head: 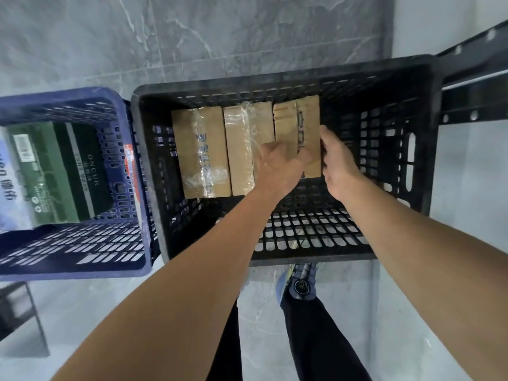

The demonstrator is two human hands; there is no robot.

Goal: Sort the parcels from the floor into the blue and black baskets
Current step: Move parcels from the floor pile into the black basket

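Note:
The black basket [420, 133] stands at the middle right with three brown cardboard parcels on edge side by side inside it. Both my hands reach into it at the rightmost parcel [298, 125]. My left hand [277, 169] grips that parcel's near left side, thumb across its top edge. My right hand [339, 163] lies flat against its right face, fingers straight. The middle parcel [242, 149] and the left parcel [199, 152] carry clear tape. The blue basket [82, 259] stands to the left and holds a green box [63, 171] and a white-and-blue package [11, 188].
A black metal rack frame [472, 86] juts in at the upper right, close to the black basket. Grey marble floor tiles [247, 31] lie all around. My legs and a shoe [299, 284] are below the black basket. A dark frame [24, 320] sits at the lower left.

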